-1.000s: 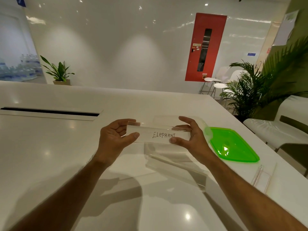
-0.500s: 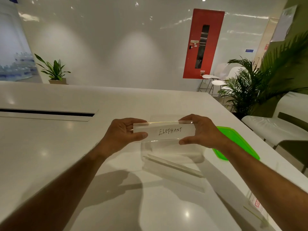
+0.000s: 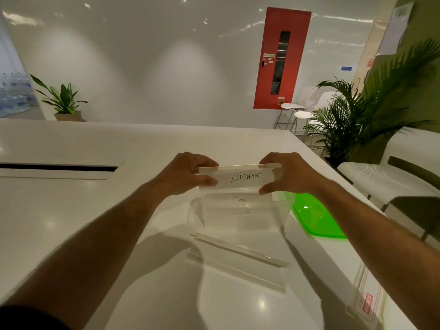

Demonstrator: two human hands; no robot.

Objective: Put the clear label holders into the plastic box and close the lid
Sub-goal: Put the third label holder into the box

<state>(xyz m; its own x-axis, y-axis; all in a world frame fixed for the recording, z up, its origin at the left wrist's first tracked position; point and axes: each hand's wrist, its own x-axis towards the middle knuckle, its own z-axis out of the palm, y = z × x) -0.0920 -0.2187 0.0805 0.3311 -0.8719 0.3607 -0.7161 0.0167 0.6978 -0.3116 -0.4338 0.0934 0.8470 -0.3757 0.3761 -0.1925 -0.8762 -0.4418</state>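
Left hand and right hand each pinch one end of the clear "ELEPHANT" label holder above the clear plastic box, near the counter's right edge.

The clear label holder marked "ELEPHANT" stands upright just above the open mouth of the plastic box, its long edge level. The box is transparent, sits on the table, and already contains holders with faint writing. The green lid lies flat just right of the box. A second clear holder lies just in front of the box; a third, red-printed, lies well to its front right.
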